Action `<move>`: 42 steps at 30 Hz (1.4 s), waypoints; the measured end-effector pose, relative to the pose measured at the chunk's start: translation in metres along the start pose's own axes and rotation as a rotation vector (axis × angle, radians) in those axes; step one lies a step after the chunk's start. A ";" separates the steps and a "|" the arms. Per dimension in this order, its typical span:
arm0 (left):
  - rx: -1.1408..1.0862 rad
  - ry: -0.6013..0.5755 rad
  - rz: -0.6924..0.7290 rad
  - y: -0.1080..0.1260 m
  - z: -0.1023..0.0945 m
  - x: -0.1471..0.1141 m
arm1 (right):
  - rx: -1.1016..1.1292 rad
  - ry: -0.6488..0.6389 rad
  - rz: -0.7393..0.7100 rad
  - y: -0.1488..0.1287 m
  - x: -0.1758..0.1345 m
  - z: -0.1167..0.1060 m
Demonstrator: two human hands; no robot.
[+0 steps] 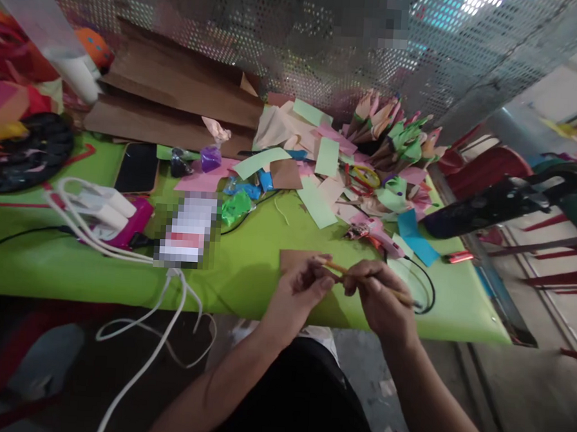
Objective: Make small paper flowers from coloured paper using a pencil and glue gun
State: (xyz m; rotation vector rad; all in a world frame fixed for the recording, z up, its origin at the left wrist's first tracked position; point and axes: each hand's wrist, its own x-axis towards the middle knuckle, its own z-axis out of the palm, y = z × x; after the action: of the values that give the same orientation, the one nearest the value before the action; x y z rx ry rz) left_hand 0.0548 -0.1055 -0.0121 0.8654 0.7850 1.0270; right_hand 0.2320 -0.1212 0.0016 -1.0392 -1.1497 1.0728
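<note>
A thin yellow-brown stick [400, 295] with a dark end, pencil-like, lies slantwise between my hands above the front edge of the table. My right hand [385, 305] is closed around its middle, the dark end jutting out to the right. At the other end, the bent fingers of my left hand [307, 286] pinch the stick near its tip. Beneath my left hand lies a square of brown paper [291, 260], partly covered by it. A pink glue gun [378, 236] rests just beyond my right hand, its black cord curving round to the right.
Paper strips, such as a pale green one [318, 203], litter the green table [246, 278]. Paper flowers [394, 131] stand at the back right, brown paper [179, 88] at the back left. Phones, a magenta power strip [140, 220] and white cables [167, 313] occupy the left. A black bottle [482, 203] leans right.
</note>
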 end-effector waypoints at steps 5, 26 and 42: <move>0.941 -0.054 0.406 0.013 -0.040 -0.005 | -0.078 0.105 0.077 0.002 0.029 -0.013; 1.597 -0.189 0.541 0.016 -0.050 -0.006 | -0.412 0.074 0.137 0.017 0.035 -0.011; 1.601 -0.187 0.535 0.016 -0.051 -0.006 | -0.463 0.086 0.133 0.014 0.033 -0.009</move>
State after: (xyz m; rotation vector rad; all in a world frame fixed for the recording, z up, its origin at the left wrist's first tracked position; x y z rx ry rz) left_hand 0.0022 -0.0954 -0.0193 2.5924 1.2031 0.5621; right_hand 0.2429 -0.0864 -0.0076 -1.5258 -1.3052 0.8697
